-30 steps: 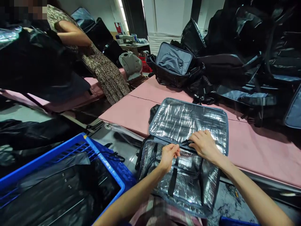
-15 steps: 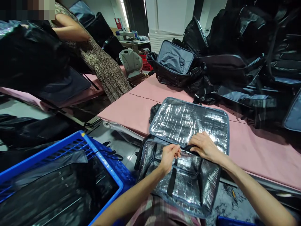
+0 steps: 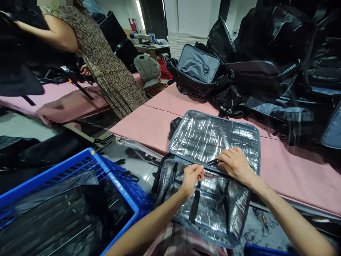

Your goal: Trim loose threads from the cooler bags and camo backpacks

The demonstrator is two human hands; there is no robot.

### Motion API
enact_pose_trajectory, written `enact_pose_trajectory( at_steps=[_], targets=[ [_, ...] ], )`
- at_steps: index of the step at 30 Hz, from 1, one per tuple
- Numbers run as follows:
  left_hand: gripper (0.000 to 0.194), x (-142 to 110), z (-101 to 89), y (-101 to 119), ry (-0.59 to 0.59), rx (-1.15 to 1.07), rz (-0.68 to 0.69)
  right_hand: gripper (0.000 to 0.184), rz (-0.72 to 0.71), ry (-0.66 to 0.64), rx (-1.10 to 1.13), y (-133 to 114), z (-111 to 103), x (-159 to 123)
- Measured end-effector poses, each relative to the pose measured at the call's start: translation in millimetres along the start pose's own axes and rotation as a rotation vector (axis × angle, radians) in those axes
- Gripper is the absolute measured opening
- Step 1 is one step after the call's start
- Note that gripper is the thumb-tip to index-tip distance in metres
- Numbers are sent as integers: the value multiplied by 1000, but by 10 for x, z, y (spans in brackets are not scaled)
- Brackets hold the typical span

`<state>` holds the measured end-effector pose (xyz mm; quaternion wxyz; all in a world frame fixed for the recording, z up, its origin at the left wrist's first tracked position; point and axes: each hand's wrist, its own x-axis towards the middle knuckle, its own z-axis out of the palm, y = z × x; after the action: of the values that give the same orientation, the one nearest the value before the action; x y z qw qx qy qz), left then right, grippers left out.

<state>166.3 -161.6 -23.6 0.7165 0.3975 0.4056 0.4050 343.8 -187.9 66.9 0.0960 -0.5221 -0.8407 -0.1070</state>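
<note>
An insulated bag point(image 3: 210, 209) with a silver foil lining lies open in front of me, its foil-lined lid point(image 3: 202, 133) folded back onto the pink table. Over the seam between lid and body, my left hand point(image 3: 191, 179) is closed in a pinch; whatever is between the fingertips is too small to make out. My right hand point(image 3: 236, 163) is wrapped round small black pointed thread snips point(image 3: 213, 162), whose tip points at the left fingertips. A black strap point(image 3: 194, 206) runs down inside the bag.
A blue crate point(image 3: 112, 174) with dark bag pieces stands at left. Black bags point(image 3: 199, 81) are piled along the back and right of the pink table point(image 3: 144, 124). Another person point(image 3: 106, 67) stands at a second table at upper left, near a grey chair point(image 3: 147, 69).
My right hand has shifted slightly up and right, with the snips drawn a little away from the left fingertips. My left hand stays put. The other person has moved dark bags leftward.
</note>
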Motion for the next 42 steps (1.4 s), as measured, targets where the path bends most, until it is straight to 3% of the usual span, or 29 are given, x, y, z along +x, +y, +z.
enact_pose_trajectory(
  at_steps=[9, 16, 24, 37, 42],
  targets=[
    [36, -3, 4, 0, 13, 15, -1, 12, -43, -66, -4, 10, 6, 13],
    [36, -6, -12, -35, 10, 16, 17, 14, -11, -129, 366, 138, 19, 8],
    [35, -14, -6, -29, 0, 35, 13, 17, 24, -171, 493, 206, 91, 17],
    [34, -10, 4, -20, 8, 29, 19, 16, 80, -154, 440, 166, 142, 40],
    [35, -3, 1, -27, 7, 30, 22, 14, 7, -143, 384, 116, 189, 96]
  ],
)
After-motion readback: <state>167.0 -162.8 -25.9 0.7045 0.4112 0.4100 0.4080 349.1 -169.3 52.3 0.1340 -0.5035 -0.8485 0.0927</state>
